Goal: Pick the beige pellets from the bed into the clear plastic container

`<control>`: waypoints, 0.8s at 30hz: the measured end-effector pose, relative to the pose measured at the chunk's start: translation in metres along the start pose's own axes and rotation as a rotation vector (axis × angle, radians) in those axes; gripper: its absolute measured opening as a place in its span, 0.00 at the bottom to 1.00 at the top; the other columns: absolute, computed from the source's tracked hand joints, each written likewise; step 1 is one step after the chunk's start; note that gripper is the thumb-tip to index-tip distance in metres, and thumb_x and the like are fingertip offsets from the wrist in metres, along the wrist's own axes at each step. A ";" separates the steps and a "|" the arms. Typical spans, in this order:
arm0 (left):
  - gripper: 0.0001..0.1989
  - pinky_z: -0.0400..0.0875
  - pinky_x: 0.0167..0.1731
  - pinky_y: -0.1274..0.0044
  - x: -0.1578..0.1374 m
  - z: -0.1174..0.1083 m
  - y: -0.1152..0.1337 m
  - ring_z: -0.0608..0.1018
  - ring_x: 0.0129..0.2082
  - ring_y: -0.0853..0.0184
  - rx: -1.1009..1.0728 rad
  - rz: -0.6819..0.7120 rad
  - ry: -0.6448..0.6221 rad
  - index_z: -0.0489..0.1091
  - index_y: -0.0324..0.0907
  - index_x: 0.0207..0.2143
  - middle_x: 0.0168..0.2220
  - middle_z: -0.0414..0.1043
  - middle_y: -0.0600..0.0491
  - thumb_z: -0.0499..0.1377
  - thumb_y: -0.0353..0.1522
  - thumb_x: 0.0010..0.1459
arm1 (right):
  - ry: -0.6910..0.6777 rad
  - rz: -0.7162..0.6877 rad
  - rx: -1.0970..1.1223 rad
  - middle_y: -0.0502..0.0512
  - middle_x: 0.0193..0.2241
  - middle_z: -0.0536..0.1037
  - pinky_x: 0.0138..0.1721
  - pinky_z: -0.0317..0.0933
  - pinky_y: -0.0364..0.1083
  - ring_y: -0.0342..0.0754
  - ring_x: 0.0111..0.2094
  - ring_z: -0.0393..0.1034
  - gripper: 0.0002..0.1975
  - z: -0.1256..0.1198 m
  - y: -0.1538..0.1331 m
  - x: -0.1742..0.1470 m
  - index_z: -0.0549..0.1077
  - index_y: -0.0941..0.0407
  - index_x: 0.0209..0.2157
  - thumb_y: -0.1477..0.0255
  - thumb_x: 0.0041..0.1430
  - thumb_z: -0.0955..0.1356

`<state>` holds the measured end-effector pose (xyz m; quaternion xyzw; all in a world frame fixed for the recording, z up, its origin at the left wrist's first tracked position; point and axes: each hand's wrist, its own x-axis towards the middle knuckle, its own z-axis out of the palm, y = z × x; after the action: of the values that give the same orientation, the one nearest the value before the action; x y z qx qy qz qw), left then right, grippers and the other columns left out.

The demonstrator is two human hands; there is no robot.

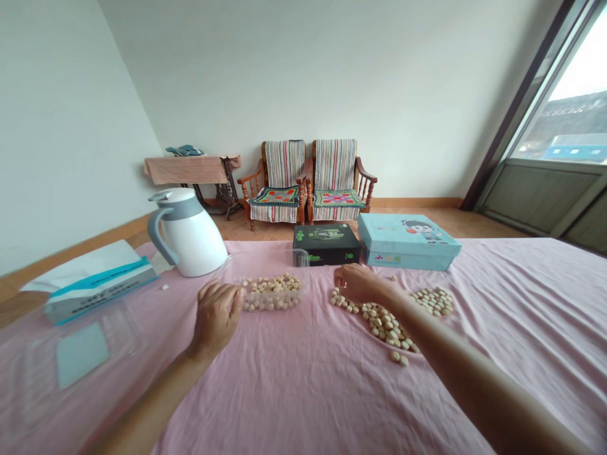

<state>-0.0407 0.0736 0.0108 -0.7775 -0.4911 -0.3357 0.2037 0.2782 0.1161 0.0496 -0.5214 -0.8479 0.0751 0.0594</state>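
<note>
On the pink cloth stands a clear plastic box [304,278], partly filled with small round beige pieces [277,284]. My left hand [218,316] is closed on the box's left edge. My right hand [358,282] hovers at the far end of a loose pile of the same beige pieces [384,325], its fingers curled together. Whatever those fingers hold, if anything, is hidden. Beyond my right forearm lies another cluster of pieces [432,301], and two stray ones [399,359] sit nearer to me.
A white and grey thermos jug [192,234] and a tissue pack [102,287] stand left. A clear plastic lid [121,335] lies in front of them. Behind the pieces are a black box [326,243] and a light-blue box [408,241]. Two armchairs [334,170] face the table.
</note>
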 end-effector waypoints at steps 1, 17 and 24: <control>0.12 0.61 0.44 0.67 0.000 0.000 0.000 0.71 0.32 0.62 0.000 0.000 -0.001 0.64 0.42 0.26 0.26 0.71 0.51 0.47 0.31 0.61 | -0.050 -0.004 -0.046 0.58 0.35 0.77 0.35 0.57 0.42 0.49 0.38 0.70 0.12 0.003 0.002 -0.004 0.75 0.58 0.33 0.81 0.45 0.65; 0.13 0.61 0.45 0.66 -0.001 0.001 -0.001 0.72 0.32 0.62 -0.002 -0.011 -0.012 0.64 0.42 0.25 0.26 0.71 0.50 0.46 0.32 0.62 | 0.427 -0.139 0.463 0.51 0.30 0.75 0.33 0.58 0.39 0.40 0.30 0.67 0.06 -0.019 -0.044 0.030 0.71 0.58 0.33 0.77 0.51 0.65; 0.11 0.61 0.47 0.67 0.004 -0.008 -0.006 0.74 0.38 0.62 -0.071 0.018 -0.116 0.69 0.42 0.35 0.35 0.75 0.50 0.48 0.34 0.61 | 0.539 -0.094 0.537 0.52 0.29 0.76 0.33 0.60 0.40 0.40 0.30 0.68 0.07 -0.011 -0.037 0.021 0.73 0.58 0.33 0.76 0.54 0.63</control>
<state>-0.0473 0.0741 0.0192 -0.8067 -0.4829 -0.3056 0.1503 0.2381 0.1193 0.0677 -0.4487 -0.7750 0.1521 0.4182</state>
